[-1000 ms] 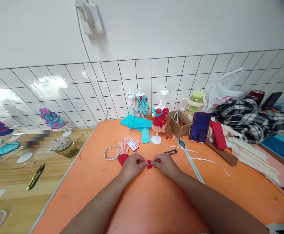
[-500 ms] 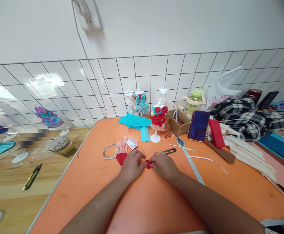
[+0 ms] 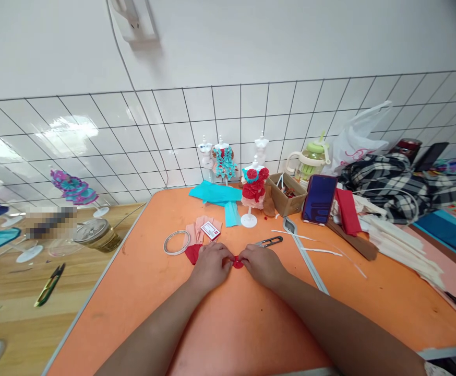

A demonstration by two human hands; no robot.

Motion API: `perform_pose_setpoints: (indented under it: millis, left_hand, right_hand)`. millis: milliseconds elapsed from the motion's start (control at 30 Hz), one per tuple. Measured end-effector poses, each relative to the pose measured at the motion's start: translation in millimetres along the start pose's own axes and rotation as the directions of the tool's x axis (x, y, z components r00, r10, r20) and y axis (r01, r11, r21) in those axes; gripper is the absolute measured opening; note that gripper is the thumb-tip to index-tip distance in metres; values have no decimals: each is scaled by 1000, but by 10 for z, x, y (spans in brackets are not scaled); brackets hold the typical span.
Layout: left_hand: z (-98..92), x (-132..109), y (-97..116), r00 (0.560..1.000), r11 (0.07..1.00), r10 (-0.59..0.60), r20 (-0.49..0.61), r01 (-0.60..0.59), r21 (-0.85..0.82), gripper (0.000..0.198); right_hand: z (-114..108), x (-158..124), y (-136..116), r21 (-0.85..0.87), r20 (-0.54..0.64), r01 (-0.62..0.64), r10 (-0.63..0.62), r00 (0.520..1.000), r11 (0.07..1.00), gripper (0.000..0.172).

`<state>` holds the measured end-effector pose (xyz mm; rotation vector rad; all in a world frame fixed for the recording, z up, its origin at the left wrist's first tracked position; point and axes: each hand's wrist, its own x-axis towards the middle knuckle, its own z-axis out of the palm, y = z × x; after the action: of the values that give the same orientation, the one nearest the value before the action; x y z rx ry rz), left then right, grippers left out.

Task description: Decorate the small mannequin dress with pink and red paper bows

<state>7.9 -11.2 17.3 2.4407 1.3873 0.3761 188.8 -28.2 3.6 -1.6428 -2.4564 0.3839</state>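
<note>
My left hand [image 3: 211, 264] and my right hand [image 3: 262, 263] meet at the middle of the orange table [image 3: 228, 324], fingers pinched together on a small folded red paper piece [image 3: 238, 262] between them. Just beyond my right hand lies a pair of black thread snips [image 3: 270, 242]. Left of my left hand lie a red paper scrap [image 3: 192, 253], pink paper pieces [image 3: 199, 232] with a small card [image 3: 211, 230] on them, and a ring of tape [image 3: 177, 243]. A small mannequin in a red and teal paper dress [image 3: 253, 194] stands farther back.
Teal paper [image 3: 217, 195], a cardboard box [image 3: 286, 196], a phone [image 3: 320, 200], a green jug [image 3: 310, 163], plaid cloth [image 3: 400, 188] and white strips [image 3: 400, 237] crowd the back and right. A metal ruler [image 3: 306, 258] lies right of my hands. A jar [image 3: 97, 235] and snips [image 3: 50, 284] sit on the wooden table at left.
My hands stayed together on the red piece, drawing slightly closer with small finger movements. The camera view tilted a little.
</note>
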Motion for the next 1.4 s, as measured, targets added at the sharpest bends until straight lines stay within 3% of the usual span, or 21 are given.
perform_pose_setpoints:
  millis: [133, 267, 367, 700, 900, 1133, 1400]
  left_hand:
    - [-9, 3, 17, 1000, 999, 18, -19, -17, 31, 18]
    - [-13, -2, 14, 999, 999, 28, -34, -27, 22, 16]
    - [-10, 0, -7, 999, 1000, 28, -24, -28, -8, 14]
    - [22, 25, -31, 997, 997, 64, -39, -65, -42, 16]
    - [20, 20, -31, 997, 998, 65, -34, -65, -9, 17]
    - [9, 19, -54, 996, 997, 79, -29, -79, -17, 19]
    - [-15, 22, -67, 995, 996, 85, -51, -86, -27, 21]
  right_hand:
    - [-19, 22, -3, -87, 25, 50, -48, 999, 995, 23]
    - [-27, -7, -13, 23, -38, 41, -40, 998, 999, 23]
    - [-13, -18, 1, 64, -20, 11, -10, 1000, 998, 23]
    - [-42, 25, 11, -161, 34, 110, -106, 994, 981, 20]
    - [-108, 9, -16, -42, -29, 88, -89, 996, 995, 26]
    - [-34, 84, -12, -53, -18, 122, -123, 992, 991, 28]
    - [-70, 104, 53, 218, -65, 52, -39, 997, 974, 20]
